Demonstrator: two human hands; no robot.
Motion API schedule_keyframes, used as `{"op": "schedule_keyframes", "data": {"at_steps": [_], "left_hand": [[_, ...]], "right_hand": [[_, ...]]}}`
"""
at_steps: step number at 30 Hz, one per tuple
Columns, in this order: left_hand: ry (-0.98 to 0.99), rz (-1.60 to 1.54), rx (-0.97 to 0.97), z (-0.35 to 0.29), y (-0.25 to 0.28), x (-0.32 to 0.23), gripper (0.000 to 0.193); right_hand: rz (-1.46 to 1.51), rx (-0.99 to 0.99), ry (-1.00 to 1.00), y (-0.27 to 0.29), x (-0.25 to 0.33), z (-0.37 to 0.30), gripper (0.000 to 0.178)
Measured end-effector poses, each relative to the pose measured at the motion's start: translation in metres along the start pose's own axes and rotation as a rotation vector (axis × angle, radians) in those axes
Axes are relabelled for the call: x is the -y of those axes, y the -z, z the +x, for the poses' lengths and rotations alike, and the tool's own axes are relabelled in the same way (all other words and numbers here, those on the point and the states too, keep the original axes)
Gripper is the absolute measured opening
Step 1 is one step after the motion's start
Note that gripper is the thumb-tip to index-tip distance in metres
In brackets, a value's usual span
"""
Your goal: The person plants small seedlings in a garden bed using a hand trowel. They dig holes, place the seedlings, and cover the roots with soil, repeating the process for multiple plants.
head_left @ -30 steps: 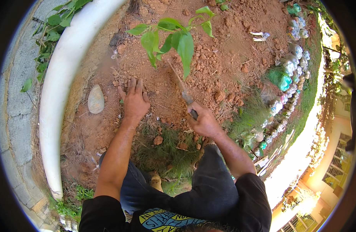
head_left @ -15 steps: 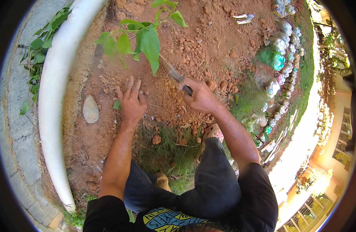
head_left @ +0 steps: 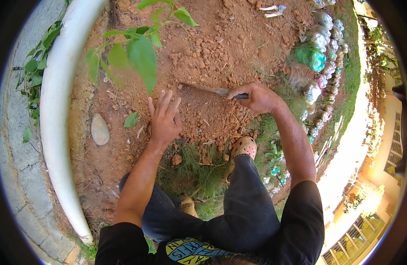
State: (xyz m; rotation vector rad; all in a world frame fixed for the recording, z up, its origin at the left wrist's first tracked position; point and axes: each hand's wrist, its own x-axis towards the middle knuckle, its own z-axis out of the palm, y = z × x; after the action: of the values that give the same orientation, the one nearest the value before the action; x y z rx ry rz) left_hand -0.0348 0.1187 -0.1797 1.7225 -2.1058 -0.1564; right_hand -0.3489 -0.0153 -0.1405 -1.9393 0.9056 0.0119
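My right hand [head_left: 260,98] is wrapped round the dark handle of a knife-like tool with a long, soil-stained blade [head_left: 203,88]. The blade lies low over the loose reddish soil [head_left: 203,110] and points left. My left hand [head_left: 165,119] rests on or just above the soil, fingers spread, holding nothing. Its fingertips are a short way below and left of the blade tip. Above that hand hangs a leafy green stem [head_left: 141,55]. A single fallen leaf [head_left: 131,119] lies left of the hand.
A smooth oval stone [head_left: 100,129] lies beside a thick white pipe [head_left: 57,97] along the left, with a grey block wall [head_left: 22,145] beyond. Rows of stuffed plastic bottles [head_left: 320,42] edge the right side. Grass [head_left: 194,176] grows by my clog-shod feet [head_left: 245,148].
My right hand has moved right and swung the blade from pointing up-left to nearly level. My left hand has shifted slightly right. The leafy stem appears further left in view.
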Motion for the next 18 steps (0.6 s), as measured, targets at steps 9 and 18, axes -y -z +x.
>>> {"op": "schedule_keyframes", "data": {"at_steps": [9, 18], "left_hand": [[-0.241, -0.149, 0.133, -0.024, -0.021, -0.038, 0.03], [-0.531, -0.197, 0.444, -0.048, -0.056, -0.084, 0.04]], "right_hand": [[0.019, -0.055, 0.169, 0.016, 0.022, -0.038, 0.035], [0.157, 0.13, -0.158, 0.027, -0.029, -0.039, 0.035]]}}
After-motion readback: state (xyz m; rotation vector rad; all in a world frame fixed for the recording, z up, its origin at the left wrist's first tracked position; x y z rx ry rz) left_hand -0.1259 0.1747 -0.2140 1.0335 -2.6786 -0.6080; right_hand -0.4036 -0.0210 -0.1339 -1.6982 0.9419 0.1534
